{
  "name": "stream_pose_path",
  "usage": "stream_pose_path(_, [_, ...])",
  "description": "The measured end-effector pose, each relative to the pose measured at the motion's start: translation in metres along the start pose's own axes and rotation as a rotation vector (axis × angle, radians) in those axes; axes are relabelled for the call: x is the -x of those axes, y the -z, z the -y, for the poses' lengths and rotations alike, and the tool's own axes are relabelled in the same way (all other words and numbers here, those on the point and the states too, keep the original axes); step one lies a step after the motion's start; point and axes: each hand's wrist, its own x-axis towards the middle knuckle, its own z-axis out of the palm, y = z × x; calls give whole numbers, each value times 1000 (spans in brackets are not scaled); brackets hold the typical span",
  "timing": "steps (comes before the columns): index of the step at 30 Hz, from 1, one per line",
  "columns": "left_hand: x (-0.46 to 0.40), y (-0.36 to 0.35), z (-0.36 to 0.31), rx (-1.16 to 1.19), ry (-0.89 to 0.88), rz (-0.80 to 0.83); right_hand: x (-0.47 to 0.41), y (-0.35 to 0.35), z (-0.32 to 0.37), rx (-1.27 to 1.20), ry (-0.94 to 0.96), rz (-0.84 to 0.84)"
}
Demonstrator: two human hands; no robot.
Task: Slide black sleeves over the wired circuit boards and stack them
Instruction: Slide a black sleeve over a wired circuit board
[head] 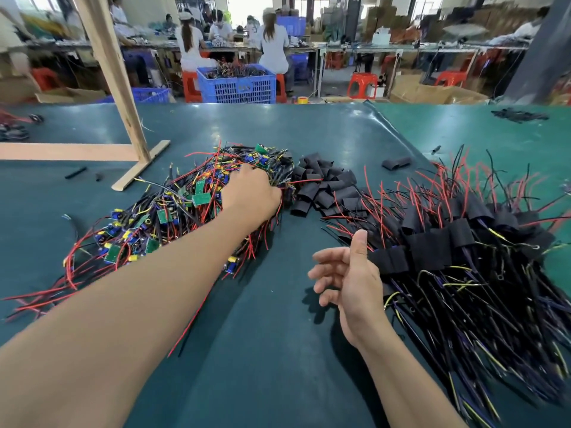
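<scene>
Green worktop: we are reaching our left hand into the bare boards, grasp hidden; right hand relaxed, holding nothing. Sleeves centre: light, floppy; pinch edges.

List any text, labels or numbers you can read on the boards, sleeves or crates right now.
None can be read.
Green circuit boards: any markings are too small to read.
Black sleeves: no print visible.
Blue crate: a dark patch on its front wall, too blurred to read.
</scene>
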Motion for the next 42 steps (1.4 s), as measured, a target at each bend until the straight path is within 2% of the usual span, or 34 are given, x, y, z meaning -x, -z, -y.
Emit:
stream_pose_path(4, [-4,18,20,-16,84,-63,1,0,0,8,7,15])
stream_pose_path(8, [-1,36,40,-10,171,-16,2,0,1,10,2,13])
stream_pose_path(11, [3,54,55,39,204,-94,2,1,1,16,-3,9])
stream_pose_path(14, [3,74,61,427,386,-238,2,0,2,24,-7,9])
stream_pose_path(16, [8,82,57,754,521,-234,3,0,2,32,-8,8])
stream_pose_path(18, [14,83,49,993,576,-245,4,0,2,43,0,15])
stream_pose_path(21, [25,86,30,1352,621,-353,5,1,2,36,14,34])
stream_pose_path(22, [29,86,22,1523,655,-339,5,1,2,34,15,41])
stream_pose_path(24, [46,85,8,1777,700,-199,6,1,2,41,15,69])
stream_pose_path(30, [123,46,-13,2120,812,228,6,-1,-1,74,55,138])
stream_pose_path(33, [150,24,-17,2067,767,390,7,-2,-3,129,78,170])
stream_pose_path(36, [162,12,-21,1918,586,446,9,-1,-4,203,136,228])
stream_pose_path(39, [167,7,-21,1818,393,335,8,1,-4,253,190,246])
stream_pose_path(42, [171,0,-20,1473,162,111,7,3,-3,290,232,231])
